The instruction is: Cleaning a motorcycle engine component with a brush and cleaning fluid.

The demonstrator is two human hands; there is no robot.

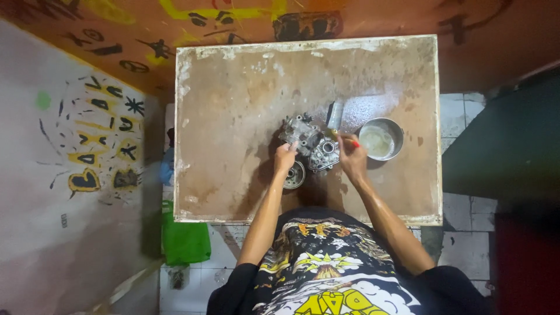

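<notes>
On the stained brown bench [233, 105], a grey metal engine casing [309, 143] sits near the middle, and everything else is placed around it. The left hand [285, 157] rests on the near-left edge of the casing with fingers curled down onto it, pressing to steady the part rather than lifting it. The right hand [352, 154] is just right of the casing, fingers pinched around a thin tool with a red handle [355, 143]; its tip points toward the casing, though what kind of tool it is cannot be told at this size. A small grey brush-like piece [335, 115] lies just beyond the casing, and a round metal bowl [381, 139] holding pale cloudy liquid stands to the casing's right, close to the right hand. A round gear-like part [294, 175] lies on the near side of the casing, just beside the left wrist.

The step in hand looks like cleaning or working a detail of the casing while it is held still. The next move probably calls for firm steadying by the left hand and fine, careful control of the tool tip.
</notes>
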